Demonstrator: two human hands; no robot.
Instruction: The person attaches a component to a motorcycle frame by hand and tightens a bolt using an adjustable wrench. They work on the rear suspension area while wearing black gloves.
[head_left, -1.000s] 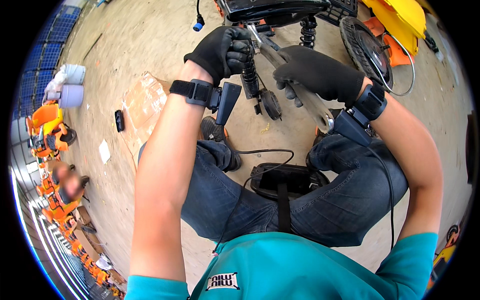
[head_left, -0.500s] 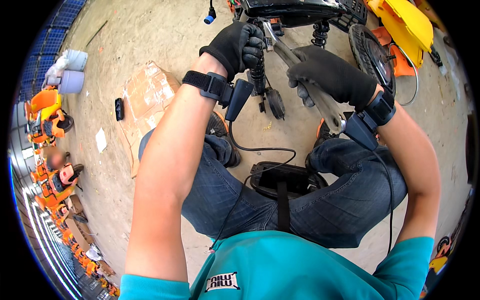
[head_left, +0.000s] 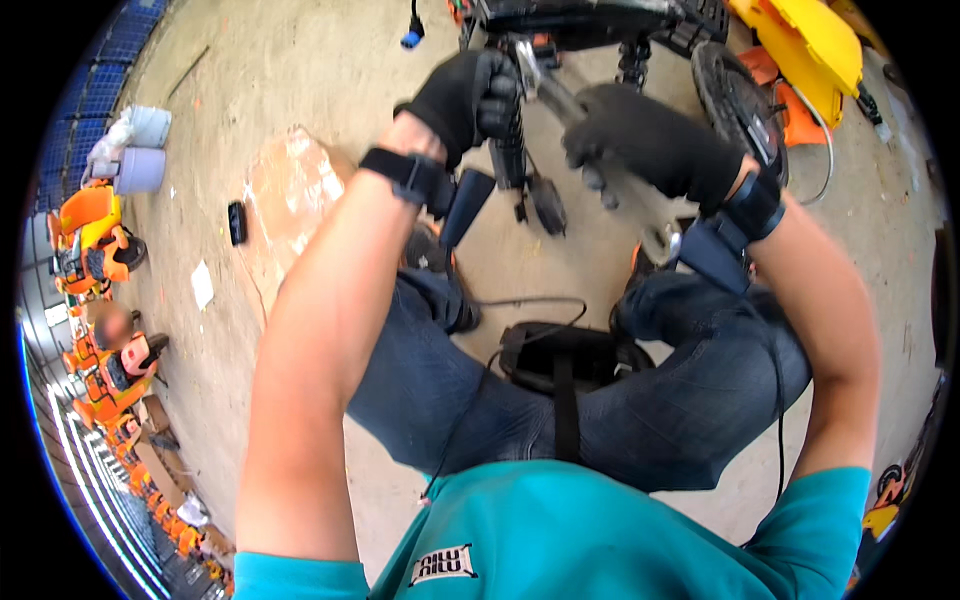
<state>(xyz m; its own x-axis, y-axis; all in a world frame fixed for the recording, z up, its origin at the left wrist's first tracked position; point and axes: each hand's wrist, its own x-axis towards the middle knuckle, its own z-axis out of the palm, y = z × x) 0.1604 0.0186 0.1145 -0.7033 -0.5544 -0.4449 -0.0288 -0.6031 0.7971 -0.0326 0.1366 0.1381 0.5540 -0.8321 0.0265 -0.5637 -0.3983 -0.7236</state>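
My right hand [head_left: 655, 143], in a black glove, is wrapped round the middle of a long metal wrench [head_left: 545, 88]. One end of the wrench reaches up to the underside of a black vehicle frame [head_left: 590, 22]. Its ring end [head_left: 660, 243] hangs below my right wrist. My left hand [head_left: 468, 100], gloved too, is closed in a fist at the left of the wrench's upper end, against a dark coil shock absorber [head_left: 510, 160]. Whatever the left fingers grip is hidden. Motion blurs the wrench and right hand slightly.
A black wheel [head_left: 738, 115] and yellow body panels [head_left: 805, 55] lie at the right. On the left are flattened cardboard [head_left: 295, 195], a small black object [head_left: 237, 222] and buckets [head_left: 143, 168]. A black open case [head_left: 570, 358] sits between my legs. Orange vehicles line the far left.
The wrench and my right hand have shifted slightly left. My left forearm has also moved a little left, while both hands stay closed.
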